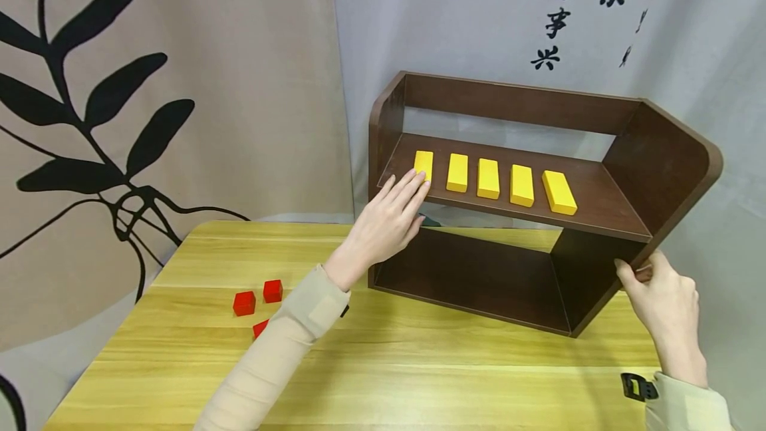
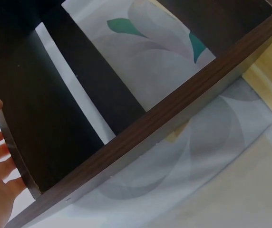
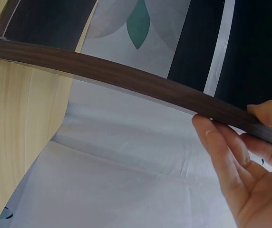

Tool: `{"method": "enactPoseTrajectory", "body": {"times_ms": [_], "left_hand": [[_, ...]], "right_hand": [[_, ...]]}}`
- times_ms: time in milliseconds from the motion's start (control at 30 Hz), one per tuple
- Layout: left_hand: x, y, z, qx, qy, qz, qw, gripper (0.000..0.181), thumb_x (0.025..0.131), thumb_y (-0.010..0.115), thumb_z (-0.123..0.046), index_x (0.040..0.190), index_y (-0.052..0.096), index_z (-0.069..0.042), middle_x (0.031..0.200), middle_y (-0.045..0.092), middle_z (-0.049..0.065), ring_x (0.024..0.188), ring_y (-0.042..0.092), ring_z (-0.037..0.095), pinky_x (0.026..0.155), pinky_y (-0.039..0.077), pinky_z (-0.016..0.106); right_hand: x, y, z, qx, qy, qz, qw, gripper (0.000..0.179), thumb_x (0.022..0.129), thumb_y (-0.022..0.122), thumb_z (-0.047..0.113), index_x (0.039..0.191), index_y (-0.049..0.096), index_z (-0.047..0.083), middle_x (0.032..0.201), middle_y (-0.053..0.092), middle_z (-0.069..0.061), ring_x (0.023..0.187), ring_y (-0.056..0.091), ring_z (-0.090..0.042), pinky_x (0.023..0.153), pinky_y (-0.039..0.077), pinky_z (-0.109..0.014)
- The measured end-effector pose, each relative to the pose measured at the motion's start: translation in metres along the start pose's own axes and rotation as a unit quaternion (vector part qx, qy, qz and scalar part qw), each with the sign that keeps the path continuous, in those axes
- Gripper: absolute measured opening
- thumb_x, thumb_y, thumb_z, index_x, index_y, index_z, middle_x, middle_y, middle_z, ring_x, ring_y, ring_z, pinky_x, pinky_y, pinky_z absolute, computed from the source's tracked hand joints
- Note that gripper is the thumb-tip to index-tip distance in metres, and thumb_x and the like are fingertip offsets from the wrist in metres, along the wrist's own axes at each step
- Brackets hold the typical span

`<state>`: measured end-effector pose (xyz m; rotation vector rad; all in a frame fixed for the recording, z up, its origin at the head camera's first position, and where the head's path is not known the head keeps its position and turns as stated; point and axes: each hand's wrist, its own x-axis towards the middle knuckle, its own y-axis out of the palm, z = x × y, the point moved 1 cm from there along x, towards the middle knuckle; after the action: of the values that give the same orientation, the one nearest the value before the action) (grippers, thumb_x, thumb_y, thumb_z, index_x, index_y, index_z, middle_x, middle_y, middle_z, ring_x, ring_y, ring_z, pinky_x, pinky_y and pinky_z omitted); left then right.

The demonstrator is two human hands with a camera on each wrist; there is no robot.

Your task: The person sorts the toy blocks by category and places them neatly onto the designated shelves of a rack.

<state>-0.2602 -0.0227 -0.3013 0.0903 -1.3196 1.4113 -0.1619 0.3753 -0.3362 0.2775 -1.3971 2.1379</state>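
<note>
A: Hands?

B: Left hand (image 1: 387, 217) at the leftmost yellow block (image 1: 424, 159), which sits on the middle board (image 1: 604, 213) of the brown shelf unit (image 1: 520, 104). Fingers nearly straight, close together, over the block's near end; no curl round it that I can make out. Right hand (image 1: 667, 301) pinches the front edge of the right side panel (image 1: 670, 151).

A: Best way to handle it?

B: My judgement: light pressure, flat fingertips, small nudges. A hard shove could skew the block. Take spacing and angle from the other four yellow blocks (image 1: 521, 185). Right hand should hold firm, so the unit doesn't slide on the counter (image 1: 479, 391).

A: Where do the views part?

B: Only the head view has the yellow row. Also the three red cubes (image 1: 244, 303) left of the left forearm, one partly behind the sleeve. Left wrist view looks up at the board's underside: fingers at its front edge, no block in sight, so contact can't be confirmed there. Right wrist view gives the right grip plainly: thumb on the panel's inner side, fingers on the outer. Head view shows mostly the back of that hand.
</note>
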Motion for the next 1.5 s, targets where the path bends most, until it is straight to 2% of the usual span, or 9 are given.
{"method": "enactPoseTrajectory", "body": {"times_ms": [300,500,800,967,1067,1233,1333,1400,1500], "left_hand": [[0.003,0.002,0.001,-0.003,-0.009,0.017,0.9998,0.053,0.094,0.057,-0.030,0.140,0.046,-0.005,0.146,0.045,0.013,0.138,0.041,0.026,0.112,0.036,0.045],[0.003,0.002,0.001,-0.008,-0.011,0.010,0.9999,0.050,0.093,0.058,-0.028,0.138,0.049,-0.007,0.147,0.044,0.014,0.138,0.040,0.026,0.113,0.036,0.045],[-0.008,-0.005,-0.002,-0.069,0.006,-0.062,0.9957,0.038,0.090,0.062,-0.016,0.127,0.059,-0.004,0.134,0.057,0.013,0.129,0.051,0.026,0.110,0.040,0.038],[-0.025,-0.010,-0.003,-0.134,0.006,-0.097,0.9862,0.033,0.088,0.064,-0.010,0.120,0.063,-0.001,0.126,0.063,0.014,0.121,0.057,0.027,0.108,0.043,0.035],[-0.039,-0.013,-0.002,-0.177,-0.007,-0.102,0.9790,0.030,0.087,0.064,-0.008,0.117,0.064,0.000,0.121,0.065,0.014,0.116,0.060,0.027,0.104,0.046,0.034],[-0.069,-0.013,0.005,-0.239,-0.054,-0.068,0.9672,0.028,0.087,0.065,-0.007,0.115,0.065,-0.002,0.113,0.068,0.011,0.107,0.063,0.024,0.094,0.052,0.033],[-0.092,-0.012,0.012,-0.274,-0.096,-0.020,0.9566,0.029,0.088,0.065,-0.009,0.116,0.064,-0.003,0.112,0.069,0.009,0.105,0.064,0.023,0.091,0.054,0.035],[-0.107,-0.011,0.017,-0.304,-0.132,0.030,0.9432,0.029,0.090,0.064,-0.013,0.117,0.064,-0.004,0.114,0.069,0.009,0.107,0.064,0.023,0.091,0.054,0.037],[-0.133,-0.009,0.027,-0.354,-0.186,0.120,0.9086,0.030,0.092,0.063,-0.019,0.118,0.063,-0.006,0.117,0.068,0.009,0.110,0.063,0.024,0.094,0.052,0.040]], "right_hand": [[0.000,0.000,0.000,-0.002,0.004,0.007,1.0000,0.032,0.091,0.055,0.031,0.093,0.055,-0.001,0.091,0.067,-0.029,0.078,0.058,-0.052,0.055,0.037,-0.047],[0.000,0.000,0.000,0.000,0.000,0.007,1.0000,0.031,0.091,0.055,0.030,0.092,0.055,-0.001,0.090,0.067,-0.029,0.076,0.058,-0.051,0.054,0.037,-0.046],[0.000,0.000,0.000,0.001,0.000,0.003,1.0000,0.031,0.091,0.055,0.030,0.092,0.055,-0.001,0.089,0.067,-0.029,0.075,0.058,-0.050,0.054,0.037,-0.047],[-0.001,0.000,0.001,0.002,0.002,0.005,1.0000,0.031,0.091,0.055,0.030,0.092,0.055,-0.001,0.088,0.067,-0.029,0.074,0.058,-0.050,0.053,0.037,-0.046],[-0.001,-0.001,0.001,0.002,0.001,0.005,1.0000,0.031,0.091,0.055,0.030,0.093,0.055,-0.001,0.088,0.067,-0.029,0.074,0.058,-0.050,0.053,0.037,-0.046],[-0.001,-0.001,0.001,0.000,0.003,0.008,1.0000,0.032,0.091,0.055,0.031,0.094,0.055,-0.001,0.090,0.067,-0.030,0.076,0.058,-0.051,0.054,0.037,-0.047],[-0.001,-0.001,0.000,0.000,0.003,0.008,1.0000,0.032,0.091,0.055,0.031,0.094,0.055,-0.001,0.090,0.067,-0.030,0.076,0.058,-0.051,0.054,0.037,-0.047],[0.000,-0.001,0.000,0.000,0.001,0.005,1.0000,0.031,0.091,0.055,0.030,0.093,0.055,-0.001,0.090,0.067,-0.030,0.076,0.058,-0.051,0.054,0.037,-0.046],[0.000,-0.001,0.000,0.002,-0.001,0.002,1.0000,0.031,0.090,0.055,0.029,0.092,0.055,-0.001,0.089,0.067,-0.029,0.075,0.058,-0.051,0.053,0.037,-0.046]]}}
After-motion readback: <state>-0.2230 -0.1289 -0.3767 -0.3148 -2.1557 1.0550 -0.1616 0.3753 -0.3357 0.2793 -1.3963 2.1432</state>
